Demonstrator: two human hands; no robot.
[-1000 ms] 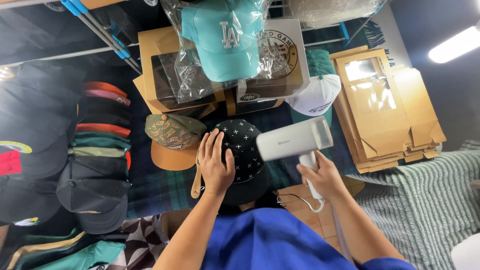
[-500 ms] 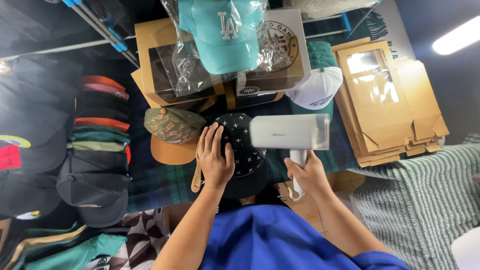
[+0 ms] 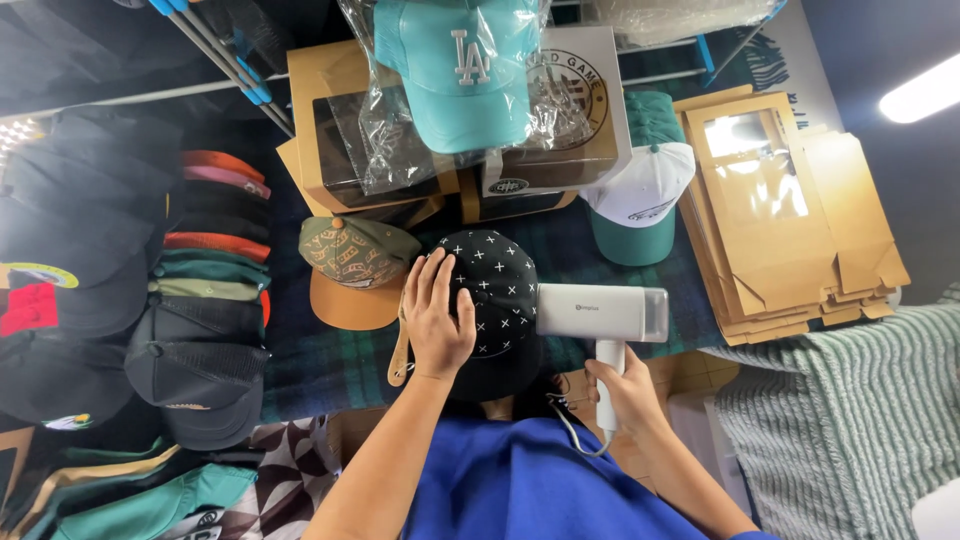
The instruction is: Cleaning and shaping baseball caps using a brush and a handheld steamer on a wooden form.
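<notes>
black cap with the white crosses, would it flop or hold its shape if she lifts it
The black cap probably holds its shape: its crown stands domed under the left hand. It looks light, being fabric. It seems unlikely to slide, since it rests on a plaid cloth.

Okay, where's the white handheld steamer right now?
In the head view, the steamer is right of centre, gripped by the right hand, nozzle beside the black cross-patterned cap.

Two kraft cardboard boxes (image 3: 350,150) with dark windows side by side at table's far edge, right one (image 3: 570,120) white-topped with round emblem. Clear plastic bag (image 3: 400,140) draped over them. Stack of flattened kraft window boxes (image 3: 790,220) at right.
</notes>
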